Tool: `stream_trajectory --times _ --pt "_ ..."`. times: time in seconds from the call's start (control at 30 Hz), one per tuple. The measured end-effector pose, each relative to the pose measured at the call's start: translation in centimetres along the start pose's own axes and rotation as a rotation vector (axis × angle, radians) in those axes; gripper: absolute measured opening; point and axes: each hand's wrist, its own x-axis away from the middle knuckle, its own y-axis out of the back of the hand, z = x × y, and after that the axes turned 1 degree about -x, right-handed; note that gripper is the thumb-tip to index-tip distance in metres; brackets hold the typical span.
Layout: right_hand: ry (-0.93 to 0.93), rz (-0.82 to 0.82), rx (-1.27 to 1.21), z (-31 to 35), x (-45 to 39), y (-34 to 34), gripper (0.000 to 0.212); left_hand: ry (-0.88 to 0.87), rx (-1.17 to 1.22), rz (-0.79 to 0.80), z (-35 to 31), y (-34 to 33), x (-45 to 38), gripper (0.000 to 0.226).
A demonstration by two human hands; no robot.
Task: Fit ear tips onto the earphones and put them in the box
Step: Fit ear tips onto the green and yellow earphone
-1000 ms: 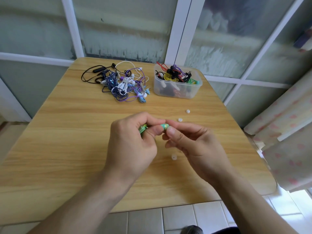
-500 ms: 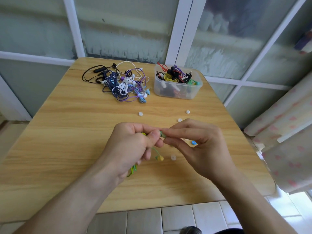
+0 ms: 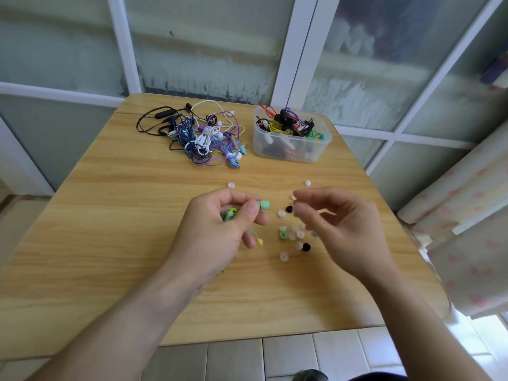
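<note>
My left hand pinches a mint-green earbud between thumb and forefinger, with the coiled green cable tucked in the palm. A second, yellowish bud dangles below the fingers. My right hand hovers just right of the bud, blurred, thumb and forefinger apart and holding nothing that I can see. Several loose ear tips, white, black and one green, lie on the table between and under the hands. The clear plastic box stands at the back right with several earphones inside.
A tangled pile of earphones lies at the back centre of the wooden table. Single white tips sit at the far side. A window frame is behind the table and a curtain hangs at the right.
My right hand has let go of the earbud and drawn away to the right. The bud now sticks out of my left fingers, and the ear tips under the hands are uncovered.
</note>
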Motion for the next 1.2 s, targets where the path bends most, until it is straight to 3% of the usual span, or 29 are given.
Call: stream_trajectory --times 0.07,0.17,0.33,0.6,0.73,0.93,1.07,1.2 --pt "-0.032 -0.039 0.213 -0.6 -0.4 1.3 0.014 0.043 0.002 0.012 0.1 0.0 0.0 0.010" --pt "-0.112 0.033 0.503 -1.1 -0.8 2.8 0.012 0.079 -0.005 0.024 0.2 -0.1 0.0 0.009" --pt "-0.152 0.043 0.645 -1.5 -1.1 4.2 0.012 0.126 -0.017 0.032 0.2 -0.2 -0.1 0.013" --pt "-0.097 0.259 0.611 -0.7 -0.5 2.7 0.007 0.248 0.105 0.061 0.1 -0.2 -0.3 0.013" --pt "-0.006 0.248 0.679 -0.9 -0.6 0.1 0.019 0.284 0.150 0.086 -0.2 -0.3 -0.4 0.020" --pt "0.077 0.245 0.737 -1.5 -1.1 -1.2 0.008 0.370 0.253 0.103 -0.3 -0.1 -0.5 0.035" --pt "0.116 0.185 0.624 -0.8 -0.7 -0.9 0.006 0.398 0.300 0.135 -0.7 0.1 -0.5 0.034" --pt "0.066 0.119 0.338 0.4 0.0 -0.2 0.009 0.390 0.336 0.167 -1.1 0.1 -0.4 0.020"
